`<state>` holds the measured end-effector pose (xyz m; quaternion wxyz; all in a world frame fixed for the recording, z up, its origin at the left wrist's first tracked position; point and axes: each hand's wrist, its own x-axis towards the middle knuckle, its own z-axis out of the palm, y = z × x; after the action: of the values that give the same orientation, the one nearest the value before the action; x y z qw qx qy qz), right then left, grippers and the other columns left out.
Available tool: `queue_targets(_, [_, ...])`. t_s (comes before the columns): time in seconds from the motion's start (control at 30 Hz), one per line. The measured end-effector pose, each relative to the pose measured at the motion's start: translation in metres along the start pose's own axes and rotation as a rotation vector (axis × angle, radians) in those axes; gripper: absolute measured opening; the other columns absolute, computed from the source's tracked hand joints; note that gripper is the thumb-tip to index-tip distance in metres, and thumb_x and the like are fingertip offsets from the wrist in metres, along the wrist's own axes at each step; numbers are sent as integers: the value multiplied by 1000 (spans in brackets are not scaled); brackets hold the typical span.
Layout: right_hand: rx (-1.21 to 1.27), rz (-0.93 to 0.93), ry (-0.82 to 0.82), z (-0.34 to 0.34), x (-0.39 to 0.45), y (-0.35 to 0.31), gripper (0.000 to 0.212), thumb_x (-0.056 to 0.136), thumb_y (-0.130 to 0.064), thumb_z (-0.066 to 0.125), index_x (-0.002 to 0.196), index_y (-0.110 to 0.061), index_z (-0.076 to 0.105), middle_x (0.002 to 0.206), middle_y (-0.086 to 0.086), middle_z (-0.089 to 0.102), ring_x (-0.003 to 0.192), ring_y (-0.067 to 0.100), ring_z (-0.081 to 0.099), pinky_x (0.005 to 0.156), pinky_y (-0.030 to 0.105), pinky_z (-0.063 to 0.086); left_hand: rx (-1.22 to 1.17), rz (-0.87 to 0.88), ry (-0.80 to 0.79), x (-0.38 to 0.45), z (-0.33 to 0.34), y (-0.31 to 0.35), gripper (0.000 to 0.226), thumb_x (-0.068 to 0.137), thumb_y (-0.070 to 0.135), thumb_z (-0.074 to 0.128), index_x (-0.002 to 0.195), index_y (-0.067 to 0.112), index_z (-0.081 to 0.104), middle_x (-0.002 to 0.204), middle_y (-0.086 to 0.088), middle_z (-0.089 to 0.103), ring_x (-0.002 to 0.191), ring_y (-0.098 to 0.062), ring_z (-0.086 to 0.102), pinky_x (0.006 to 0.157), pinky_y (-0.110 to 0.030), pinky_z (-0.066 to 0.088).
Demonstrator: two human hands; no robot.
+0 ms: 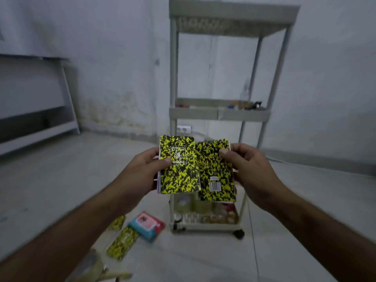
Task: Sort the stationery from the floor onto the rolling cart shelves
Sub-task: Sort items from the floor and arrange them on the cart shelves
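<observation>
Head view, the only one. Your left hand (pixel 143 171) grips a yellow-and-black speckled notebook (pixel 179 165) by its left edge, thumb curled over the front cover just beside the white printed label, fingers behind. Your right hand (pixel 247 167) pinches a second speckled notebook (pixel 216 171) at its upper right corner, thumb on the cover, back side facing you (barcode sticker low on it). The two notebooks sit side by side, upright, the left one overlapping the edge of the right one, both raised in front of the rolling cart (pixel 219 112). Cart is a pale three-tier unit on dark casters, against the wall. Top shelf shows only its underside. Middle shelf holds a few small items, too blurred to name. Bottom shelf (pixel 205 222) holds a crowd of small things, partly hidden behind the notebooks; cannot tell what they are. On the tiled floor (pixel 61 169), left of the cart base: a blue-and-red packet (pixel 147 225), a further speckled notebook (pixel 123 243) lying flat just beside it, another speckled piece (pixel 118 221) farther back, and blurred items at the bottom edge. A low white bench (pixel 36 123) stands at far left. A wall socket (pixel 184 129) sits behind the cart.
</observation>
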<state>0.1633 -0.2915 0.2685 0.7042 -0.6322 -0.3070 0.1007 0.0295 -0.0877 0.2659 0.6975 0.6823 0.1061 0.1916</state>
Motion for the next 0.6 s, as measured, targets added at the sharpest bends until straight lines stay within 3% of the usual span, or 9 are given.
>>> queue_targets(0.1, [84,-44,38,4,26,-35,28,94,-27,66,102,0,65,93,15,68,84,29,62,80,49,52,-47,54,18,26,19,29,24,103,10,49,123,11,63,115,-15,73,96,-32,72,73,-44,62])
queue_targets(0.17, [129,-75,39,9,39,-53,21,94,-29,66,99,-8,66,94,12,69,87,27,64,86,52,54,-82,87,23,39,29,46,24,105,12,46,124,12,61,118,-15,72,105,-37,70,85,-55,59])
queue_targets(0.27, [133,-173,53,16,59,-77,19,92,-34,69,94,-15,64,93,12,66,88,25,62,94,57,51,-125,170,21,58,41,75,23,106,11,45,121,13,62,112,-14,74,96,-29,73,80,-48,61])
queue_targets(0.33, [122,-226,71,20,72,-92,26,91,-34,70,99,-10,64,97,17,68,88,25,65,91,55,57,-151,212,14,70,48,98,23,106,11,45,118,13,63,104,-11,77,89,-24,75,69,-40,62])
queue_targets(0.4, [85,-266,108,22,84,-112,28,90,-31,70,101,-5,64,99,17,71,88,23,68,80,41,61,-167,214,14,80,53,123,23,106,11,45,118,14,64,101,-9,77,86,-22,75,66,-38,63])
queue_targets(0.47, [34,-287,143,23,95,-137,25,89,-28,71,100,-6,66,96,13,72,87,20,70,74,31,60,-177,192,3,88,57,151,23,106,13,45,120,15,63,106,-9,77,92,-23,75,72,-40,63])
queue_targets(0.6, [-31,-267,131,18,121,-202,26,86,-30,73,100,-9,71,96,6,74,91,18,72,77,32,61,-208,135,-28,103,65,217,26,106,17,44,124,16,63,112,-9,75,103,-26,73,84,-44,59])
